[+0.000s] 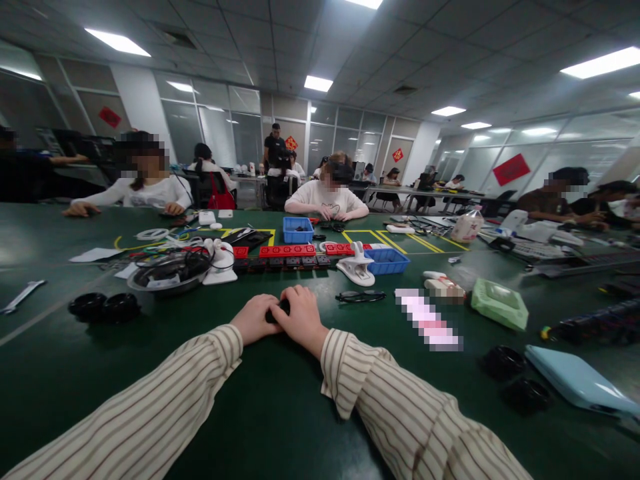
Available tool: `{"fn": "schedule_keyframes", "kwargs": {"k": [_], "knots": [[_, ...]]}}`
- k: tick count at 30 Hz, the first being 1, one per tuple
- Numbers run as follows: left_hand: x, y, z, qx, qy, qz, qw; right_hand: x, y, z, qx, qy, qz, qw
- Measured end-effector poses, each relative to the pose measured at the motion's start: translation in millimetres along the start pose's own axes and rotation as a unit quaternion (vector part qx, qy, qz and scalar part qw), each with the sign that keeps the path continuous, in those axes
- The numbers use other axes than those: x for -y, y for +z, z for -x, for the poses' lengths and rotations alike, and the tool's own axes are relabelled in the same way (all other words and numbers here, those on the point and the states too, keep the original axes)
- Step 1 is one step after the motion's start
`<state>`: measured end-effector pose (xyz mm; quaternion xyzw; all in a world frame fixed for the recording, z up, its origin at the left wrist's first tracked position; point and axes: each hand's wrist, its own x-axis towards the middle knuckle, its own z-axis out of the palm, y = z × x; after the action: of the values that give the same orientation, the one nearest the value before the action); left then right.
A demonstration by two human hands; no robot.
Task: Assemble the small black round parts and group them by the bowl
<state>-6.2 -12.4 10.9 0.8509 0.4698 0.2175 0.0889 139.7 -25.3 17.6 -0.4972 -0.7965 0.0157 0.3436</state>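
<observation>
The left hand [255, 319] and right hand [303, 320] are curling together around one small black object [280, 309], resting on the dark green table [270, 413] left of black-framed glasses [360, 296]; two blue plastic baskets [298, 230] are sitting beyond

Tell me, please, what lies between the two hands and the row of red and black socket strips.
Only bare green table, in the head view.

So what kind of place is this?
Probably an assembly workshop: several people sit working at a long green table, with red power strips and blue parts bins spread across it.
</observation>
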Motion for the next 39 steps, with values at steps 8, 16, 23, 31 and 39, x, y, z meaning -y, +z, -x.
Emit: {"fn": "schedule_keyframes", "kwargs": {"k": [8, 16, 23, 31, 39], "knots": [[10.3, 3.2, 0.8, 0.01, 0.024, 0.035, 0.999, 2.9, -8.6, 2.8, 0.036, -0.114, -0.095, 0.988], [-0.1, 1.8, 2.7, -0.038, 0.023, -0.003, 0.999, 2.7, -2.6, 1.6, -0.029, -0.012, -0.055, 0.998], [1.7, 4.7, 0.3, -0.029, 0.001, -0.017, 0.999, -1.8, 1.1, -0.9, 0.005, -0.046, -0.059, 0.997], [13.6, 6.2, -0.1, -0.019, 0.001, 0.08, 0.997, 1.1, -4.8, 2.1, 0.02, -0.124, -0.132, 0.983], [4.8, 6.4, 0.6, -0.047, -0.032, 0.036, 0.998, -2.7, 1.8, -0.5, -0.027, 0.023, -0.075, 0.997]]}}
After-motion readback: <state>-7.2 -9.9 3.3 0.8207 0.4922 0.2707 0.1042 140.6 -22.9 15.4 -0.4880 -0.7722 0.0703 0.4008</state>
